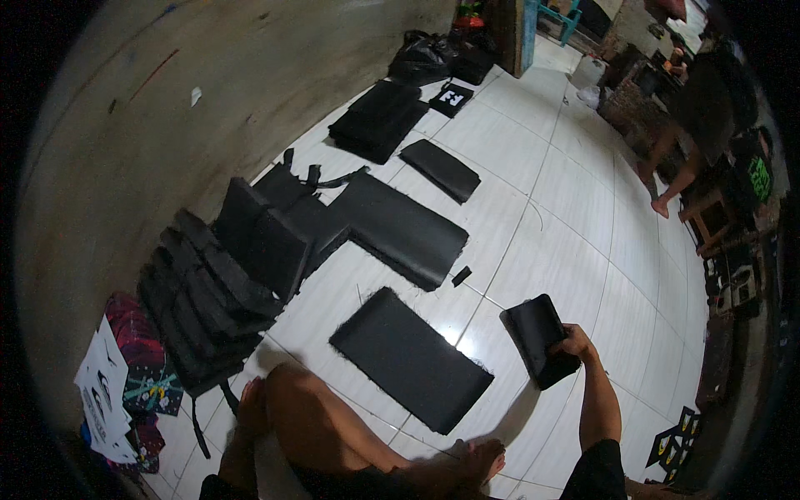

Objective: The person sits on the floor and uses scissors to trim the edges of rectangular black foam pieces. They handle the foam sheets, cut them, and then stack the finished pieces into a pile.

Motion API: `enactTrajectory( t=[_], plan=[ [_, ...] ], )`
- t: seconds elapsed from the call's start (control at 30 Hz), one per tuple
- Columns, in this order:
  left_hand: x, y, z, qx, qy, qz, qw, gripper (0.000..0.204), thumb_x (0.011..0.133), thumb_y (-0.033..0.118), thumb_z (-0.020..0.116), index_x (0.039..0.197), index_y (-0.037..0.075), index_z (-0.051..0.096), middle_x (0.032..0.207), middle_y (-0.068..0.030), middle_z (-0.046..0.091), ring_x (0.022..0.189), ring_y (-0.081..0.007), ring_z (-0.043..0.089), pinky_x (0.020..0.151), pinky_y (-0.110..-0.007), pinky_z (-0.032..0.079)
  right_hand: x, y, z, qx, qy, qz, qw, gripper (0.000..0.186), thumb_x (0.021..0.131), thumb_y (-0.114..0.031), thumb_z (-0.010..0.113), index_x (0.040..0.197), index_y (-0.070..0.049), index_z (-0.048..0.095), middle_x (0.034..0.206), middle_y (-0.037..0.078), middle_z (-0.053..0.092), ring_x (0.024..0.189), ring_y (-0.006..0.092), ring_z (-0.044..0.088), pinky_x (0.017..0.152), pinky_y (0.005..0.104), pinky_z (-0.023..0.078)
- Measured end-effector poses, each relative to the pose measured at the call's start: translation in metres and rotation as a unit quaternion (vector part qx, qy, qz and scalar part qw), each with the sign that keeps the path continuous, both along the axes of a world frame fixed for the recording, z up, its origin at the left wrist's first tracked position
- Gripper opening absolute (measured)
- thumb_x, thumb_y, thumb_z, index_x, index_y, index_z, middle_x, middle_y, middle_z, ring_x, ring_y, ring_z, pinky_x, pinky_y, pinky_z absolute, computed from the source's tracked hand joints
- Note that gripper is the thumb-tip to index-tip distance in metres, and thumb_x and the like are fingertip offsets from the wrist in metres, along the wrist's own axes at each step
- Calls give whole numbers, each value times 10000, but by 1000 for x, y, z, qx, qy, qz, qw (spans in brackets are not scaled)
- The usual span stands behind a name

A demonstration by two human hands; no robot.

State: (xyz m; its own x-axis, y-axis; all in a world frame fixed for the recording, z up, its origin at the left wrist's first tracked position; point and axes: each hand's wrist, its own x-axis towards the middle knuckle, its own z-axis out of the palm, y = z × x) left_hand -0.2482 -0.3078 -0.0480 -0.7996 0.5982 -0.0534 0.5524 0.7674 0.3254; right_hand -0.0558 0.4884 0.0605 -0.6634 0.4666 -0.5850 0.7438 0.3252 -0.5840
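Observation:
My right hand [573, 340] grips a folded black panel [529, 333] at the lower right, above the floor. In front of me a black rectangular sheet with frayed edges [408, 358] lies flat. My left hand [252, 398] is low at the left beside my bent leg, near a dangling black strap [200, 429]; its fingers are too shadowed to read. At the left stand stacked padded black pieces [196, 292]. A large black sheet [400, 229] lies beyond, with a small scrap [462, 275] beside it.
Floral fabric [146, 367] and printed white sheets [108, 400] lie at lower left. More black panels [375, 117], a smaller one [437, 167] and a black bag [417, 58] lie along the wall [125, 100]. Another person [696, 117] is at upper right by a wooden stool [704, 221].

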Motion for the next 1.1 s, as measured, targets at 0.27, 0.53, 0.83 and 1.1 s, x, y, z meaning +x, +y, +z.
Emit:
enactTrajectory(
  t=[0.27, 0.53, 0.83, 1.1],
  plan=[
    [-19, 28, 37, -107, -123, -2, 987, 570, 825, 255, 571, 1306, -13, 423, 1366, -232, 411, 1290, -388, 374, 1108, -466, 255, -27, -30, 54, -161, 15, -26, 987, 344, 605, 55, 760, 938, 40, 673, 850, 86, 698, 726, 174, 657, 697, 333, 550],
    [-45, 51, 31, -20, -82, 31, 996, 581, 843, 252, 528, 1322, -45, 389, 1386, -249, 385, 1295, -410, 359, 1107, -480, 249, -88, -75, 98, -174, 52, 95, 979, 322, 726, 0, 728, 1041, 16, 658, 838, 80, 704, 761, 128, 654, 727, 273, 534],
    [-30, 38, 33, 1, -97, 54, 994, 666, 845, 285, 495, 1362, -96, 318, 1416, -272, 344, 1308, -442, 327, 1108, -502, 232, -124, -149, 115, -205, 35, 214, 954, 351, 675, -20, 779, 1008, -2, 671, 816, 37, 691, 693, 128, 637, 625, 296, 540],
    [-7, 30, 13, 124, 34, -64, 990, 672, 673, 45, 546, 1290, -147, 361, 1365, -246, 381, 1290, -416, 342, 1116, -471, 245, -165, -177, 100, -201, 42, 221, 953, 343, 663, -12, 806, 986, 7, 691, 814, 51, 704, 700, 119, 654, 668, 279, 548]
  ],
)
